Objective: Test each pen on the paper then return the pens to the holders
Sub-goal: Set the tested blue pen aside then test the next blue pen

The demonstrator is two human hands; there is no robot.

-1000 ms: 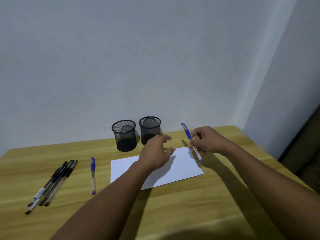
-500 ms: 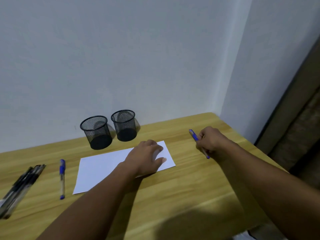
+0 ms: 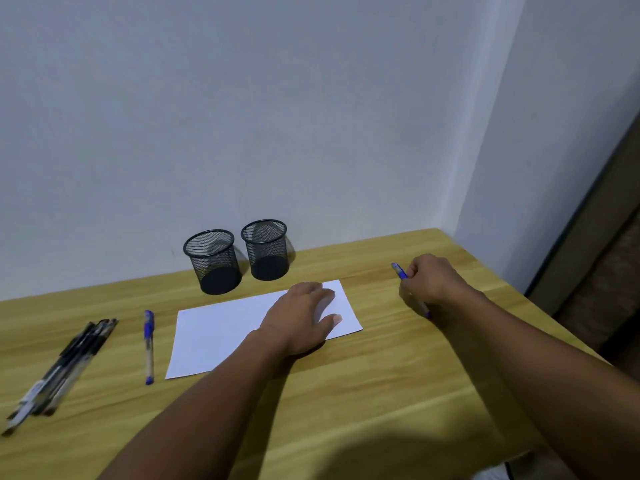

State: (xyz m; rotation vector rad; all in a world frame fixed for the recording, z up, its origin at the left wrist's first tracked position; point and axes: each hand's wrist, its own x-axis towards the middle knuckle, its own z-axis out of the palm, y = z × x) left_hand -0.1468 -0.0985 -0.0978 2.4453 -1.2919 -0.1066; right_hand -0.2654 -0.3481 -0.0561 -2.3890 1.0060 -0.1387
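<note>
So, table (image 3: 346, 410): wooden top, with both bare forearms reaching in over the near edge.
Black pens (image 3: 59, 372): loose bundle at the near left, all slanted roughly the same way and touching each other.
Loose blue pen (image 3: 149, 344): lies on its own between the bundle and the paper. It's near the sheet's left edge but not on it, cap end away from the person.
Paper (image 3: 221, 334): white sheet lying flat mid-table, a bit skewed. Can't make out any marks on it.
Left hand (image 3: 301, 317): palm down on the right part of the sheet, fingers straight-ish and close together, thumb out to the side, gripping nothing.
Right hand (image 3: 433, 282): off the paper to the right, over bare wood, fingers curled round a pen.
Held blue pen (image 3: 400, 271): cap end pokes out up-left of the fist and the tip end shows below it. Can't tell if it touches the wood.
Holders: left holder (image 3: 213, 261) and right holder (image 3: 266, 249) are black mesh cups, upright side by side just beyond the paper, by the wall (image 3: 311, 116).
</note>
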